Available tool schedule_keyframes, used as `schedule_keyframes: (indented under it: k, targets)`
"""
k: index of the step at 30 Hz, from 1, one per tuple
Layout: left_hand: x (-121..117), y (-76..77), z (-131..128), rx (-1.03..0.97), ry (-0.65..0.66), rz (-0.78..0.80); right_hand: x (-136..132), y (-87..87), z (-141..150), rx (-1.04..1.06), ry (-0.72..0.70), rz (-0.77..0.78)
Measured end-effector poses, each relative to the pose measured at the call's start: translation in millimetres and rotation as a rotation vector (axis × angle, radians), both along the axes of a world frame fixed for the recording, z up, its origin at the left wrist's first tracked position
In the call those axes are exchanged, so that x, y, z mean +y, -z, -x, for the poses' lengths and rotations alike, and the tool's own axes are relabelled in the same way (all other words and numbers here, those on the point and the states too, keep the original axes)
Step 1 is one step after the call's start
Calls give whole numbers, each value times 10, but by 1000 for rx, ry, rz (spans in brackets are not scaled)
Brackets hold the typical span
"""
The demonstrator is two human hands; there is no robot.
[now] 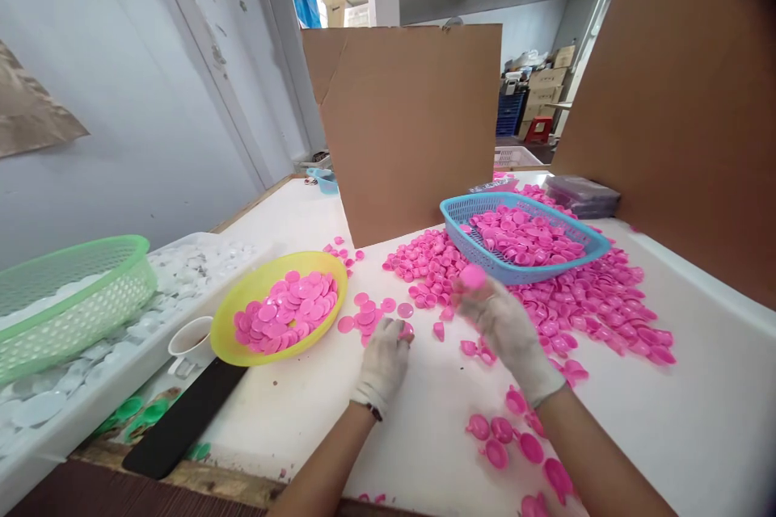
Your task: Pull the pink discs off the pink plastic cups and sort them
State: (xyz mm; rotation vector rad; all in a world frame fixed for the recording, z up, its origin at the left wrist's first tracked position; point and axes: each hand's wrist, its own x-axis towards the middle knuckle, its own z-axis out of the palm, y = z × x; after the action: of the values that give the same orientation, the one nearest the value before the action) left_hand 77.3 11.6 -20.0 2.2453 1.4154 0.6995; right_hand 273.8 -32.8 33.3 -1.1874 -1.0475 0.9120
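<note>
L hand (383,359): gloved, fingers curled down at a small pink pc (407,330); can't tell if gripped or only touched.
R hand (508,333): gloved, round pink pc (473,276) pinched at fingertips; blurred, can't tell disc or cup.
Loose discs (367,315): flat on white table (291,420), just beyond L fingers.
Yellow bowl (242,287): L of L hand, w/ pink discs.
Blue basket (515,271): just beyond R hand, w/ pink cups.
Cup pile (606,323): R of R hand, also round basket.
</note>
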Motion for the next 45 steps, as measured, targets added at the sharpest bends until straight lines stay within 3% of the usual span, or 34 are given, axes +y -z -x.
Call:
schedule_keyframes:
  k: [2, 4, 7, 11, 13, 17, 21, 24, 29, 31, 35, 41, 45]
  targets:
    - [157, 11, -67, 113, -39, -23, 87, -125, -124, 153, 127, -102]
    - [245, 39, -115, 135, -61, -18, 144, -95, -130, -38, 151, -62]
    - [212, 74, -123, 126, -76, -22, 188, 195, 34, -515, 113, 48]
    - [-22, 83, -29, 25, -43, 31, 190, 590, 275, -600, 108, 64]
    - [-132, 84, 22, -156, -55, 153, 171, 667, 336, -581, 53, 74]
    - [-222, 100, 70, -797, -25, 600, 95, 655, 418, -482, -98, 87]
    - [-217, 103, 62, -991, 52, 758, 10, 595, 520, -199, -232, 135]
    - [-226, 76, 59, -1030, 27, 772, -31, 546, 566, 95, -291, 176]
    - [-235, 19, 89, -1030, 164, 777, -72, 459, 607, 206, -309, 144]
    - [-227, 9, 97, -992, 172, 703, -82, 443, 629, 172, -308, 125]
    - [-227, 2, 88, -912, 67, 561, -104, 423, 676, 46, -292, 120]
    - [-256, -31, 54, -776, 89, 492, -136, 394, 697, -285, -167, 89]
    - [-259, -46, 44, -815, 43, 486, -114, 456, 700, -349, -143, 42]
